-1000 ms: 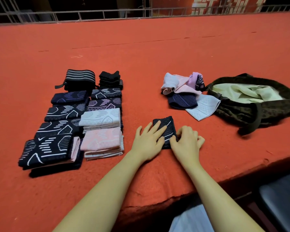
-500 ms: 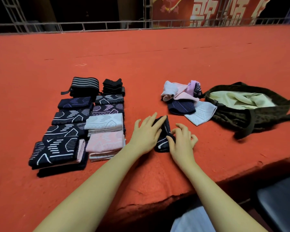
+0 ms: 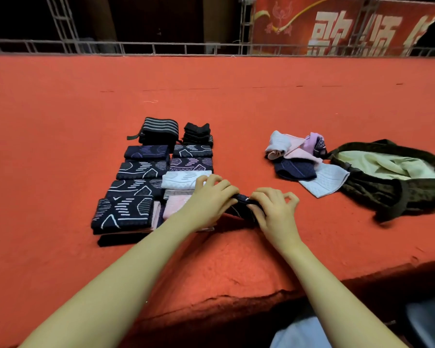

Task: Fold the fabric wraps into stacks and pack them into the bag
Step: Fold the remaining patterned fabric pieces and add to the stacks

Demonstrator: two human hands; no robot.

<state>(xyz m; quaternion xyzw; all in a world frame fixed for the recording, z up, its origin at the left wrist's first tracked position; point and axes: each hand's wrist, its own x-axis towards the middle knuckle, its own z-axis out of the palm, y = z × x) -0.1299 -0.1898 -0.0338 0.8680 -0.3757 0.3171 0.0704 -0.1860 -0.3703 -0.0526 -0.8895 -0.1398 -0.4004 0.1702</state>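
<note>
Both hands have shifted leftward, fingers pinching the dark wrap [image 3: 241, 205], its long axis running left-right.

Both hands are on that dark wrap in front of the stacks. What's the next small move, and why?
Probably carry the dark wrap a little left and set it on one of the folded stacks. The left hand and right hand both grip it, bunched compact and lifted off the red surface, so it looks folded. The loose pile beside the bag comes after.
</note>
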